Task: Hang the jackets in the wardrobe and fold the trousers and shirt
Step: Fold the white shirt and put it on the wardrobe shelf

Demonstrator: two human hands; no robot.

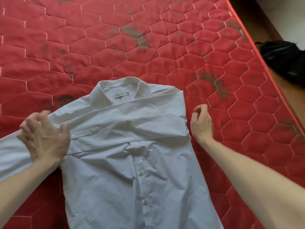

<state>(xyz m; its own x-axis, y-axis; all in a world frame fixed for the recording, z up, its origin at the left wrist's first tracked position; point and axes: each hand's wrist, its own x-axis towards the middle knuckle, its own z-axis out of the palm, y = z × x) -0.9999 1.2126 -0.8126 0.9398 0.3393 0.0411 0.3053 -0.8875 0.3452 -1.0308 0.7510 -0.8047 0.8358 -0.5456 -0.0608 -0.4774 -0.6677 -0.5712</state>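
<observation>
A white button-up shirt (125, 171) lies front side up on the red quilted mattress (148, 30), collar toward the far side. One sleeve is folded across the chest from the right shoulder to the left. My left hand (43, 138) grips the cuff end of that sleeve at the shirt's left edge, fingers curled around the fabric. My right hand (201, 123) hovers just beside the shirt's right shoulder edge, fingers loosely curled, holding nothing.
The mattress has dark stains (132, 35) across its middle and a piped edge running diagonally at the right. Beyond that edge a black garment (283, 58) lies on the wooden floor (293, 95).
</observation>
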